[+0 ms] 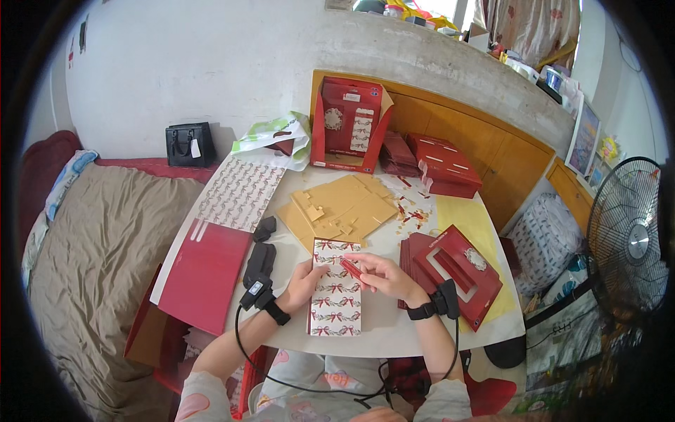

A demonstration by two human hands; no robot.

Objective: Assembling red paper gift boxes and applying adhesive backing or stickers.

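In front of me a long white box-like piece (337, 306), printed with green garlands and red bows, stands over the table's near edge. My left hand (300, 285) grips its left side, thumb on the printed face. My right hand (385, 276) pinches a short red stick-shaped thing (351, 269) against the upper right part of that face. Its exact kind I cannot make out. Just beyond lies a stack of tan cardboard sheets (365, 204) with small cut pieces on it.
Red card frames (460, 278) lie at the right, a dark red sheet (204, 271) and a garland-printed sheet (242, 193) at the left. An upright red display box (349, 126) and red box stacks (446, 165) stand behind. Red and tan scraps (411, 211) are scattered about. A fan (629, 235) stands right.
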